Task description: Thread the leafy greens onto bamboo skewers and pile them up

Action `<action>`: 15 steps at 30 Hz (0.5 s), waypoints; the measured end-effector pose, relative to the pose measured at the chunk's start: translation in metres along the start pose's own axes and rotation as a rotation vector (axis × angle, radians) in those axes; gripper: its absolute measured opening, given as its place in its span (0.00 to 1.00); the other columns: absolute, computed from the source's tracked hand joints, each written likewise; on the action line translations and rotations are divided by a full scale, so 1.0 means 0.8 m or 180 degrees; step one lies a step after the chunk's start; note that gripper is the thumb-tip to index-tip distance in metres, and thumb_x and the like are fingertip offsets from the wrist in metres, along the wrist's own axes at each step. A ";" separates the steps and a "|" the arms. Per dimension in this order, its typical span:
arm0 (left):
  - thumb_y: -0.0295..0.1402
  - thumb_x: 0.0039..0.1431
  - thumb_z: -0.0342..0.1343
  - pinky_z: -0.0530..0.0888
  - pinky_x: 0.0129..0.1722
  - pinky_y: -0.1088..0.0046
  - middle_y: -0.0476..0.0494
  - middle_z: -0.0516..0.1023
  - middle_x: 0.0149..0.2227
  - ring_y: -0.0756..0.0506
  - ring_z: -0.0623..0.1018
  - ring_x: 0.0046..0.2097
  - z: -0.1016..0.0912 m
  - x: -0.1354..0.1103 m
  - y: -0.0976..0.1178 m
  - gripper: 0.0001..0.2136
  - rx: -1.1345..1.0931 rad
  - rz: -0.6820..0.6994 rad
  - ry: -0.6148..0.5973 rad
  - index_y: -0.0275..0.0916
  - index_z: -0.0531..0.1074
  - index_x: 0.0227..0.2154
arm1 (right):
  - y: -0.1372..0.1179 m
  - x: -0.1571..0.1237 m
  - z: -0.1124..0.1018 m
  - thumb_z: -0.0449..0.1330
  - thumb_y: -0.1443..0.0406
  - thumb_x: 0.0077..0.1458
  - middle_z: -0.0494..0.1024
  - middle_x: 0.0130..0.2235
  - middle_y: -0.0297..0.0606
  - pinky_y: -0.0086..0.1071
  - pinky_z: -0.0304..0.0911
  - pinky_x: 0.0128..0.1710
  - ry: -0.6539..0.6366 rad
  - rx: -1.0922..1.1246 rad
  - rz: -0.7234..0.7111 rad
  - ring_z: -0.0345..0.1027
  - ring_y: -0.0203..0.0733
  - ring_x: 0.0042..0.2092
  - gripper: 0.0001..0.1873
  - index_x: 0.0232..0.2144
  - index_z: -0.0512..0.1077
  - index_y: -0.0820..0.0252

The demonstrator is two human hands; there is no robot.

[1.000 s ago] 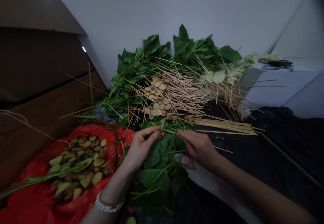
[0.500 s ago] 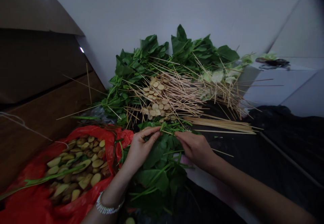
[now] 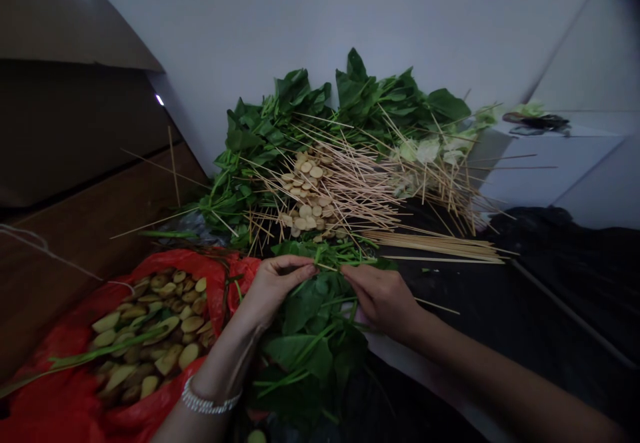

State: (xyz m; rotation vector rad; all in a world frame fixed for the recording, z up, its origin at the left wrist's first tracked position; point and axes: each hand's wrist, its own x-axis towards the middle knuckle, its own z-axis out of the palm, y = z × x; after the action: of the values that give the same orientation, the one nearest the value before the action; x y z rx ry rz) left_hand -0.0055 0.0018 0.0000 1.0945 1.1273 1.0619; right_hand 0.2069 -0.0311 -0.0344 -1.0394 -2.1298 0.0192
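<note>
My left hand (image 3: 273,288), a beaded bracelet on its wrist, pinches a green leafy stem (image 3: 319,254) between thumb and fingers. Facing it, my right hand (image 3: 385,295) is closed around a thin bamboo skewer (image 3: 436,306). The skewer's tip side shows in the small gap between both hands, at the stem; whether it has pierced the stem is too small to tell. Below and between the hands lies a pile of loose leafy greens (image 3: 305,353). Just beyond my fingertips are more cut stems.
A red plastic bag (image 3: 45,396) of cut potatoes (image 3: 173,359) sits at left. Behind are skewered potato slices (image 3: 305,213), skewered greens (image 3: 250,136) and pale cabbage skewers (image 3: 427,151). Bare skewers (image 3: 445,246) lie on black plastic (image 3: 500,316) at right. A cardboard box (image 3: 75,23) stands upper left.
My left hand has shifted slightly down and left, and the right hand slightly down. The skewer and stem remain between them; the surrounding piles look the same.
</note>
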 end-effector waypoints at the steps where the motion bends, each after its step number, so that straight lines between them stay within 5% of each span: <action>1: 0.37 0.35 0.74 0.74 0.31 0.76 0.44 0.83 0.27 0.50 0.79 0.28 0.000 0.000 0.000 0.15 -0.0001 -0.0008 0.0001 0.37 0.81 0.27 | 0.000 0.000 0.001 0.51 0.71 0.63 0.81 0.35 0.41 0.27 0.70 0.36 0.0005 0.0004 0.0005 0.76 0.39 0.36 0.16 0.48 0.74 0.59; 10: 0.35 0.36 0.73 0.73 0.31 0.76 0.47 0.82 0.26 0.50 0.77 0.27 0.006 -0.005 -0.002 0.12 0.0020 -0.0062 -0.0177 0.38 0.81 0.26 | -0.004 0.000 0.005 0.51 0.70 0.63 0.81 0.36 0.41 0.30 0.71 0.38 0.0035 0.0122 -0.0018 0.76 0.40 0.38 0.15 0.47 0.74 0.58; 15: 0.34 0.40 0.71 0.73 0.34 0.75 0.46 0.83 0.29 0.49 0.78 0.30 0.015 -0.009 -0.002 0.09 0.0263 0.0278 -0.0366 0.37 0.81 0.26 | -0.008 0.004 0.005 0.50 0.70 0.63 0.82 0.39 0.43 0.30 0.70 0.40 0.0043 0.0211 -0.0089 0.77 0.41 0.40 0.13 0.46 0.73 0.61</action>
State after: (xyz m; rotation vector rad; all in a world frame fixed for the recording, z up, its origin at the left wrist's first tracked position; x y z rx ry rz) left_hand 0.0054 -0.0070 0.0006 1.2642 1.0471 1.0140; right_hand 0.1987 -0.0323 -0.0332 -0.9685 -2.1168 0.0689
